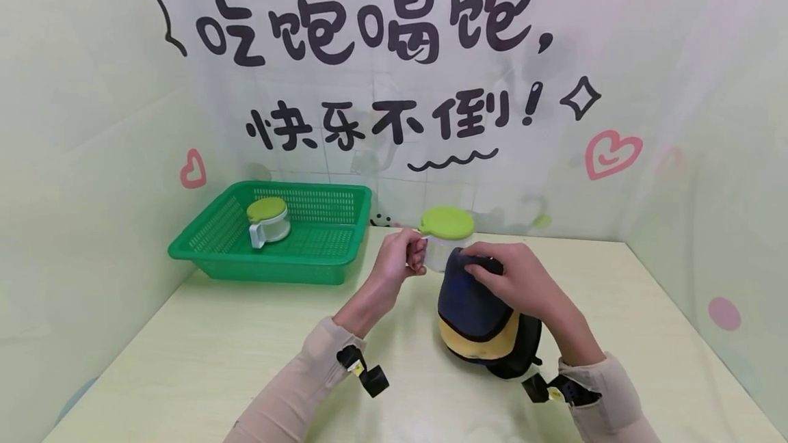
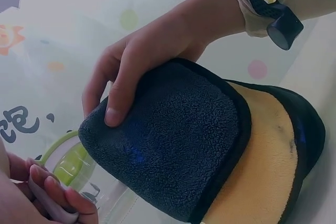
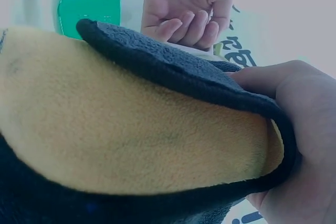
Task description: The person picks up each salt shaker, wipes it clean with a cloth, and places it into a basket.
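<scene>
A clear seasoning jar point(image 1: 437, 253) with a lime-green lid point(image 1: 448, 223) is at the back, right of the table's middle. My left hand point(image 1: 397, 255) holds it by its handle point(image 2: 50, 203), fingers curled round the grip. My right hand point(image 1: 520, 275) pinches a folded cleaning cloth point(image 1: 470, 299), dark blue plush on one side and yellow on the other, with black edging. In the head view the cloth hangs down from these fingers and overlaps part of the jar. The right wrist view shows its yellow side point(image 3: 131, 124) close up, folded at the right thumb.
A green plastic basket point(image 1: 280, 272) stands at the back left. Inside it sits another seasoning jar point(image 1: 273, 227) with a green lid and white handle. Printed sheeting point(image 1: 382, 176) closes off the back and both sides of the pale table point(image 1: 258, 333).
</scene>
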### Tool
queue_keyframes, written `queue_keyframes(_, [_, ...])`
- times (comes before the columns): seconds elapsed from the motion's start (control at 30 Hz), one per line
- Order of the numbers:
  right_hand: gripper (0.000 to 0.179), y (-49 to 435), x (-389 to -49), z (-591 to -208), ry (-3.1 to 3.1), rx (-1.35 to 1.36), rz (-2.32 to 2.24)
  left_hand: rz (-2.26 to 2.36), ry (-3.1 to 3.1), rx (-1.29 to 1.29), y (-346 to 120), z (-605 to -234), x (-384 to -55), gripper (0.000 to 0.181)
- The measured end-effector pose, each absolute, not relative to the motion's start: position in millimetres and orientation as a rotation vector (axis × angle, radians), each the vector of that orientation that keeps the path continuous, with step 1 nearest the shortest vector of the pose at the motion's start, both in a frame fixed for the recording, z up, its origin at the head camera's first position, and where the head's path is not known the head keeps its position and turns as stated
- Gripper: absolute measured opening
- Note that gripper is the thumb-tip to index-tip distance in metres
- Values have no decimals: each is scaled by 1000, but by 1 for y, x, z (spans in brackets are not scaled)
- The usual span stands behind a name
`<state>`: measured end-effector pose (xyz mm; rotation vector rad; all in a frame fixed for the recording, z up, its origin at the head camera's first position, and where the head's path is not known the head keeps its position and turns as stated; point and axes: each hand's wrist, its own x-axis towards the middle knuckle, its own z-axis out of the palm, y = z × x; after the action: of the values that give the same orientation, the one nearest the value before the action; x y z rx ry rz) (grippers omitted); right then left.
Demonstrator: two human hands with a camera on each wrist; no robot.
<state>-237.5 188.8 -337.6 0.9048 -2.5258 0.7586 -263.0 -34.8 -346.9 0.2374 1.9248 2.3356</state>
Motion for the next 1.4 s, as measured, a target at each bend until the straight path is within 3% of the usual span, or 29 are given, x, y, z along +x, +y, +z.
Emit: queue_keyframes(1.4, [20,201,-243,-339,-2680,896,734,2302,1936,224,-39,-338,-259,24])
